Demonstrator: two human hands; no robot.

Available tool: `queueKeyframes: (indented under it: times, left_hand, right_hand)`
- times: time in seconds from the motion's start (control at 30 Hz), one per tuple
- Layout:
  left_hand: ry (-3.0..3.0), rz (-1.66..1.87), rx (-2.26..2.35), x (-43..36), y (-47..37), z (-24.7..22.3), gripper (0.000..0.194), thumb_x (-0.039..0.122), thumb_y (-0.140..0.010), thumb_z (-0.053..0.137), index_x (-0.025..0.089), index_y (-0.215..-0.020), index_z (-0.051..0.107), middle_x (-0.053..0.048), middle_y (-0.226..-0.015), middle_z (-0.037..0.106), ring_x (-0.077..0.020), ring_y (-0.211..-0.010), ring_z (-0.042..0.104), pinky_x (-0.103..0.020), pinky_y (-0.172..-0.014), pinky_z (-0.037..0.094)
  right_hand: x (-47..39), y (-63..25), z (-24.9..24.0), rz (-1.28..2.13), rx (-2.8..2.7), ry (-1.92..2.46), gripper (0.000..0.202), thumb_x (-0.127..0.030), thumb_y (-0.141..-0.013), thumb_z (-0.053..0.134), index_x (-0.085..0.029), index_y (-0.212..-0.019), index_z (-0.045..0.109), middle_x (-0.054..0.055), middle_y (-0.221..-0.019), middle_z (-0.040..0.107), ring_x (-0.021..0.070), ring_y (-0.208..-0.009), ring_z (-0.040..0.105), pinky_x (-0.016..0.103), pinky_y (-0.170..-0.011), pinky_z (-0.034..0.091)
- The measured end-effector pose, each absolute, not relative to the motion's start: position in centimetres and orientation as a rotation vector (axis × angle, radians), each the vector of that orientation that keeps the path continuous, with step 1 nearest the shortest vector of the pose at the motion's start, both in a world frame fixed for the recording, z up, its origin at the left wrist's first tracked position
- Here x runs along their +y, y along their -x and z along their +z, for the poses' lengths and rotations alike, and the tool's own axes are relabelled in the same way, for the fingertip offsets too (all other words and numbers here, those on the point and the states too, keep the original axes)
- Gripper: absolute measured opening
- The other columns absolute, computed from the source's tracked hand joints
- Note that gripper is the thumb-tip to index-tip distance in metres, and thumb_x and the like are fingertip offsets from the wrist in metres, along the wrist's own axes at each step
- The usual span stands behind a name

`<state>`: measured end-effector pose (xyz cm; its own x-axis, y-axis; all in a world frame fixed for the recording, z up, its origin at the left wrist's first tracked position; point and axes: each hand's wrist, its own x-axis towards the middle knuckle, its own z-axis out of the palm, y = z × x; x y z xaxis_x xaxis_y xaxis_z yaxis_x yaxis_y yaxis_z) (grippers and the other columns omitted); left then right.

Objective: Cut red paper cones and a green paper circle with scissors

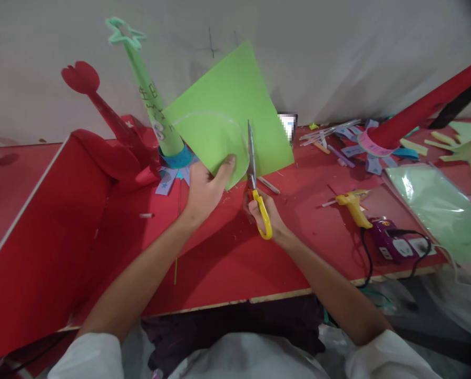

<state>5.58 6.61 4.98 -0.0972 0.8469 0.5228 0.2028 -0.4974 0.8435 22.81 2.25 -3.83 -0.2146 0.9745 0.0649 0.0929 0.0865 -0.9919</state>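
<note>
My left hand (209,187) grips a light green sheet of craft paper (223,89) by its lower edge, thumb on top. A pale curved line is drawn across the sheet. In my right hand (265,210) is a pair of scissors (253,168) with yellow handles. Its blades point up and lie against the sheet at the right end of the curve, where the lower edge is cut. Just left of the sheet stands a green paper rocket-like tube (156,105) with a star-shaped top and a blue band.
On the left are a red board box (41,226) and a red paper flower shape (113,116). To the right lie a yellow glue gun (354,205), a purple power socket box (389,239), a green sheet in plastic (437,205) and a red tube (425,105).
</note>
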Motion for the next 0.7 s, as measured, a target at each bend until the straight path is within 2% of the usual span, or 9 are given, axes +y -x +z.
queueKeyframes:
  times: [0.2,0.4,0.7]
  left_hand:
    - [-1.643,1.678,1.117,6.6,-5.5,4.8,0.034,0.049,-0.097,0.075,0.022,-0.078,0.066,-0.002,-0.076,0.067,-0.0192,-0.08,0.067,-0.032,-0.08,0.063]
    - [-1.654,1.691,1.086,6.7,-5.4,4.6,0.03,0.047,-0.1,0.074,0.021,-0.085,0.073,-0.002,-0.083,0.072,-0.0168,-0.079,0.066,-0.03,-0.082,0.062]
    - [-1.663,1.74,1.1,6.7,-5.3,4.6,0.035,0.054,-0.101,0.074,0.021,-0.088,0.074,-0.002,-0.083,0.073,-0.0177,-0.079,0.066,-0.032,-0.08,0.063]
  right_hand:
    - [2.2,-22.8,-3.4,1.238,-1.414,1.076,0.08,-0.104,-0.078,0.062,-0.026,-0.082,0.047,-0.004,-0.073,0.04,0.0128,-0.063,0.033,0.029,-0.052,0.03]
    - [2.2,-22.7,-2.7,1.242,-1.405,1.096,0.082,-0.105,-0.075,0.063,-0.025,-0.082,0.048,-0.005,-0.073,0.04,0.0111,-0.062,0.033,0.028,-0.052,0.029]
    - [2.1,-23.0,-2.7,1.213,-1.429,1.103,0.076,-0.099,-0.08,0.067,-0.026,-0.081,0.048,-0.005,-0.069,0.039,0.0119,-0.062,0.033,0.027,-0.051,0.029]
